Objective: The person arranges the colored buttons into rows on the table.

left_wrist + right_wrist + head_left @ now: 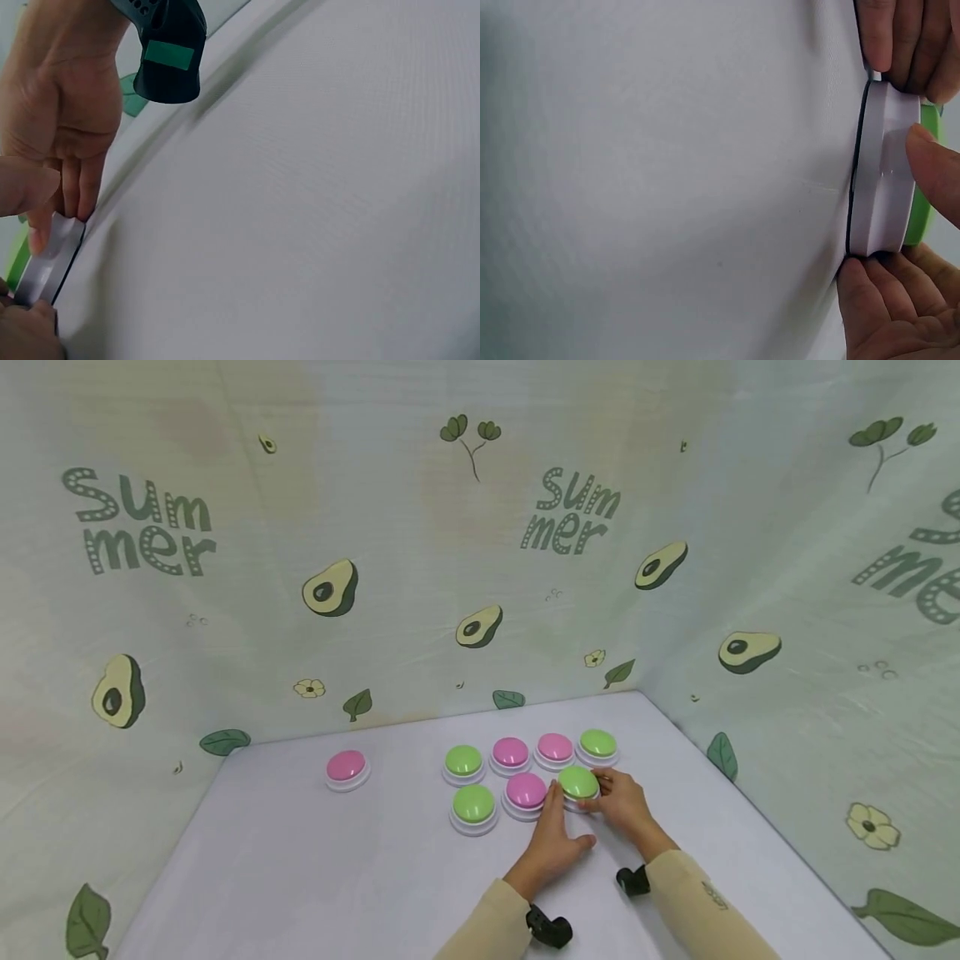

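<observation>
A green push button (578, 782) on a round white base stands at the right end of the front row. My right hand (622, 804) holds it from the right, thumb at the near side and fingers behind. The left hand (553, 843) touches its left side with extended fingers, thumb apart, beside a pink push button (527, 790). In the right wrist view the held button's white base (885, 172) is seen edge-on between both hands. The left wrist view shows only part of that base (49, 262), beneath the right hand's fingers.
Left in the front row is another green button (473, 804). Behind are a green button (463, 761), two pink buttons (511, 752) and a green button (598, 743). A lone pink button (347, 766) sits far left. Patterned cloth (405, 568) borders the white table (315, 868).
</observation>
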`<action>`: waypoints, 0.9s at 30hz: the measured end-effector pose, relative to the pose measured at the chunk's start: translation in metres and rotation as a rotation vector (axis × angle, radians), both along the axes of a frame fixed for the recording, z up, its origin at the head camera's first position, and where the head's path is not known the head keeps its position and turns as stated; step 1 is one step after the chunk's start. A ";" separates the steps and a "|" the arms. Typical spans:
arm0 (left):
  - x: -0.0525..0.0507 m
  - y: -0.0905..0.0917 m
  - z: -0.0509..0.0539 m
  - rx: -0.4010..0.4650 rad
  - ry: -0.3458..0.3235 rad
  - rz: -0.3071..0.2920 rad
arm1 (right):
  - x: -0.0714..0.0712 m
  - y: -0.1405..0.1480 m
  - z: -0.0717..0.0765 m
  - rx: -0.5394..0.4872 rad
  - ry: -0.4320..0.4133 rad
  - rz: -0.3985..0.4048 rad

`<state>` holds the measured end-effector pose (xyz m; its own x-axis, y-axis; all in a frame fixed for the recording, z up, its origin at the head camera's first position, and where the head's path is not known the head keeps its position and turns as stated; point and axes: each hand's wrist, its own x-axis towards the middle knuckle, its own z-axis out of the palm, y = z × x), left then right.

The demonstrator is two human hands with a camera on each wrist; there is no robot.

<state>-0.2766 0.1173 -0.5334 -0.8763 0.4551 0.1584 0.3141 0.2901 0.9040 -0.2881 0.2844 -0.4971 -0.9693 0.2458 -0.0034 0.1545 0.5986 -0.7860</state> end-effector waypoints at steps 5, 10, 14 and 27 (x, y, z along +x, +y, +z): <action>0.001 -0.005 0.000 0.034 -0.006 0.016 | -0.001 -0.003 0.000 0.073 0.041 0.004; 0.005 -0.007 0.003 0.130 -0.056 -0.005 | 0.003 -0.007 -0.002 0.178 0.086 -0.019; 0.010 -0.011 0.006 0.214 -0.155 -0.041 | 0.008 -0.013 0.003 0.226 0.105 -0.076; -0.017 -0.090 0.048 0.300 -0.159 -0.070 | -0.009 -0.067 0.044 0.148 0.176 -0.076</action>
